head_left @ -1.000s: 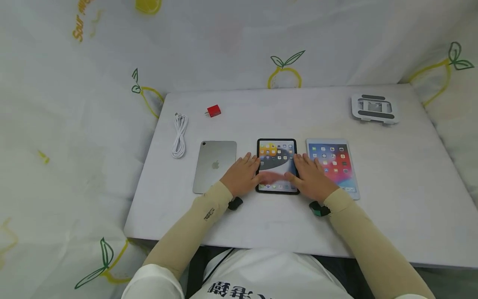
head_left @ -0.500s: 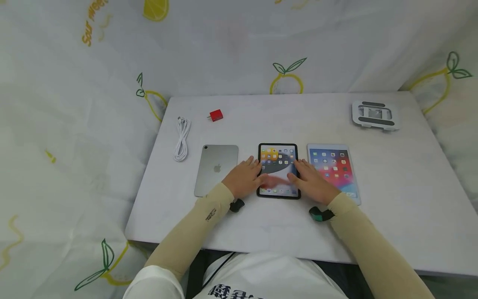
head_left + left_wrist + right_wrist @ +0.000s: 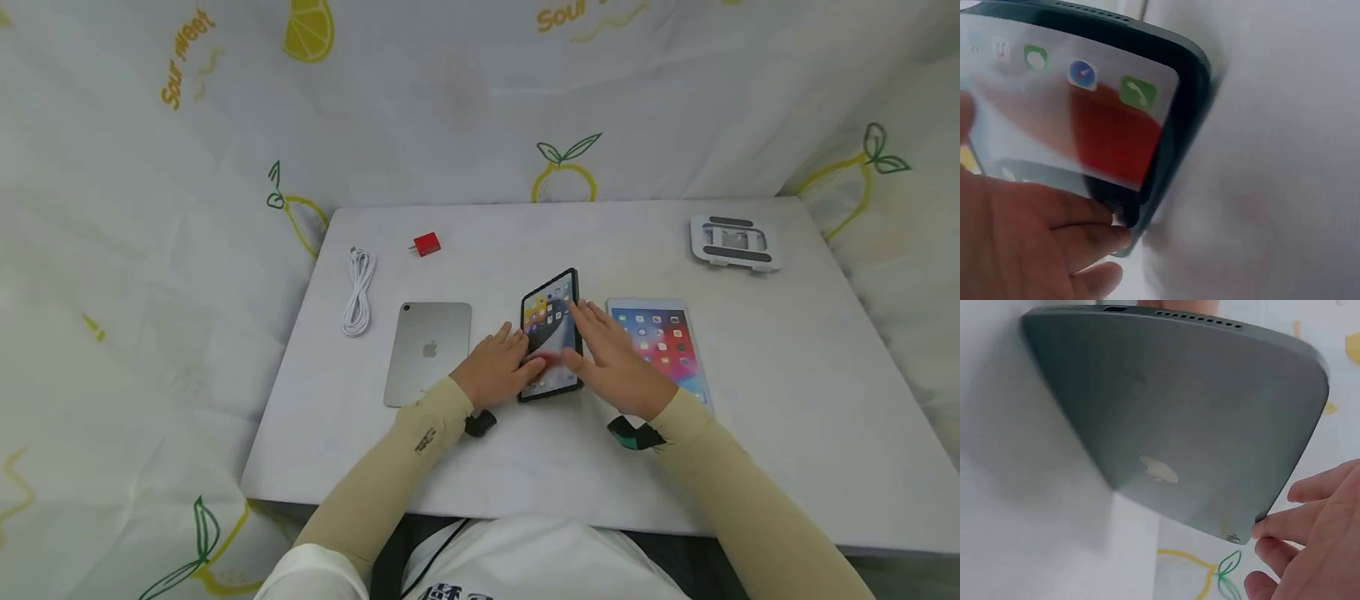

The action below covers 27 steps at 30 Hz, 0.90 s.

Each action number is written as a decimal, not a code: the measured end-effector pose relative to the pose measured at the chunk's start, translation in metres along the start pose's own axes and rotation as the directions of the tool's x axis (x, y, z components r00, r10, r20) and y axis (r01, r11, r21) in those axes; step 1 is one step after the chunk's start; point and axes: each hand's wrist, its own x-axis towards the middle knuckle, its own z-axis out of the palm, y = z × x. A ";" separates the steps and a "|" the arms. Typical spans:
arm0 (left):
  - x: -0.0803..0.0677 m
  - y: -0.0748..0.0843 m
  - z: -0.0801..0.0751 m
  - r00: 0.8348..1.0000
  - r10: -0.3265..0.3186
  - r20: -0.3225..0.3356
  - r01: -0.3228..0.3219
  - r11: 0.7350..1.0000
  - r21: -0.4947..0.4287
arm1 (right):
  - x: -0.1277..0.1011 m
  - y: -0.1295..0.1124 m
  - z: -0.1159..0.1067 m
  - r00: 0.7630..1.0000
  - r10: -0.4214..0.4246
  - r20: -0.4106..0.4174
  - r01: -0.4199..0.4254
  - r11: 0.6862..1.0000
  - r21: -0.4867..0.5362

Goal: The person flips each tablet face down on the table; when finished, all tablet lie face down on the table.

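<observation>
In the head view a black-rimmed tablet (image 3: 551, 312) with a lit screen leans between the two hands, its right long side raised and its left side low. The left hand (image 3: 491, 367) holds its left edge; in the left wrist view those fingers (image 3: 1085, 231) end right at the dark rim of the tablet (image 3: 1191, 81). Along the raised edge the right hand (image 3: 621, 367) grips with fingers and thumb. The right wrist view shows the grey back of the tablet (image 3: 1210, 419) with its apple logo, fingertips (image 3: 1285, 525) at one corner.
A silver tablet (image 3: 416, 354) lies face down at left, and a white tablet (image 3: 666, 337) with its screen lit lies partly behind the right hand. Farther back are a coiled white cable (image 3: 358, 292), a red charger (image 3: 427, 244) and a folded white stand (image 3: 735, 242).
The middle tablet lay flat between the hands before; now its right side has come up off the table. The right hand has risen with that edge, while the left hand stays at the left edge.
</observation>
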 end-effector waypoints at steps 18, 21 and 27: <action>-0.043 -0.030 -0.021 0.896 0.203 -0.395 -0.290 0.941 -0.175 | 0.033 -0.016 0.038 0.979 -0.120 0.167 0.119 0.993 0.015; -0.051 -0.045 -0.020 0.900 0.158 -0.406 -0.250 0.951 -0.183 | 0.037 -0.003 0.050 0.972 -0.024 0.232 0.047 0.994 -0.094; -0.053 -0.059 -0.015 0.913 0.106 -0.395 -0.184 0.969 -0.164 | 0.034 0.011 0.061 0.970 0.010 0.242 0.024 0.990 -0.136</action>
